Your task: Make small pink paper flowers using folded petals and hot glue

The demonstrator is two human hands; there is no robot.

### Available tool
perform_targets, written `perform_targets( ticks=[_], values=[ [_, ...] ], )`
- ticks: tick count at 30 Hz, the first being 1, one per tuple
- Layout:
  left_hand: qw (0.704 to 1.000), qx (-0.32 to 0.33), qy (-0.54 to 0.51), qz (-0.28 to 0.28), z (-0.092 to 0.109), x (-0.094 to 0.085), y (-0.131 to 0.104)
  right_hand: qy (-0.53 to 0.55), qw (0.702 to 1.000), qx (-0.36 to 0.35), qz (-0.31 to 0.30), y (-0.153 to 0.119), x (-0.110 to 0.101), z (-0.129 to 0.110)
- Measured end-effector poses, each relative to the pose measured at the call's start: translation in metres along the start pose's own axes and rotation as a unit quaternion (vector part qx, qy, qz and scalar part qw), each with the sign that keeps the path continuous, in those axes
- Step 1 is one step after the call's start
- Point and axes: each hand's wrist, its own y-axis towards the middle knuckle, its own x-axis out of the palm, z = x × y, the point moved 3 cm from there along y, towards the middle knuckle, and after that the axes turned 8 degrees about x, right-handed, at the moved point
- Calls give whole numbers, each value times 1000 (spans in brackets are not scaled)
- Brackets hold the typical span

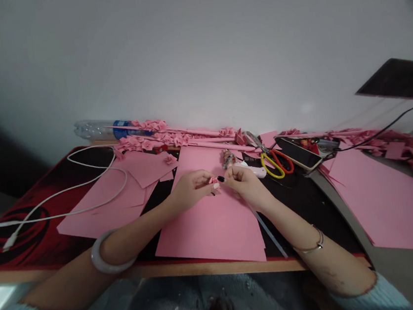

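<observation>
A small folded pink paper flower [215, 180] is between my two hands, above a stack of pink paper sheets [207, 229]. My left hand [191, 189] pinches it from the left with thumb and fingers. From the right, my right hand [245, 184] closes its fingertips on the flower's edge; its other fingers are curled. Just behind the right hand lie a white-and-pink tool [256, 170], only partly visible, and a small multicoloured item [229, 158]. A translucent stick [271, 234] runs from under the right forearm to the table's front edge.
Yellow-and-red-handled scissors [276, 163] and a phone [299, 153] lie right of the hands. Finished paper flowers [145, 142] and a plastic bottle [95, 130] line the wall. A white cable [57, 217] loops over the left side. More pink sheets [386, 199] lie right.
</observation>
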Motion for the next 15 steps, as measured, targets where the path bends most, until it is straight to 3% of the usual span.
perform_targets(
  ticks=[7, 15],
  values=[
    [998, 32, 59, -16, -2, 0, -2, -67, 993, -96, 26, -1, -1, -7],
    [970, 63, 227, -62, 7, 3, -3, -135, 983, -123, 3, -8, 7, -13]
  ],
)
